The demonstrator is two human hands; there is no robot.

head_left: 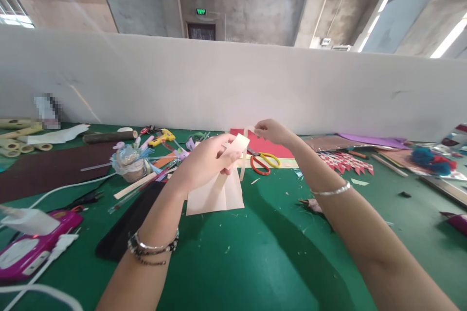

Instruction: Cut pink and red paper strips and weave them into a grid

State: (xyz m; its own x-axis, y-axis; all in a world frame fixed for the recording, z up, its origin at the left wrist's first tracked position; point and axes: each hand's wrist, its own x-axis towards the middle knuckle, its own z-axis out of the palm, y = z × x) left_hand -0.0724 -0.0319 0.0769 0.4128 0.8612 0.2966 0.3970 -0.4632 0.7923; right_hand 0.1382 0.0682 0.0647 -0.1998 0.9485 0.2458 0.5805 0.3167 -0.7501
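Tear and snag risk

Left hand point(206, 160) grips pale card point(239, 143); right hand point(272, 132) pinches curling strip point(243, 167), both above the table point(233, 262) toward its far edge. Uneven pulling could tear the strip; nearby scissors point(260, 155) might snag it.

Heads up, your pale card point(239, 144) covers some of the fingers on your left hand point(217, 153), and the end of the pale strip point(243, 161) gets lost in your right hand point(270, 131). The scissors' point(261, 156) blade tips are hidden too. Your pink power strip point(34, 248) runs off the left edge, both forearms leave the bottom, and the green sign's point(201, 11) writing is too tiny to read.
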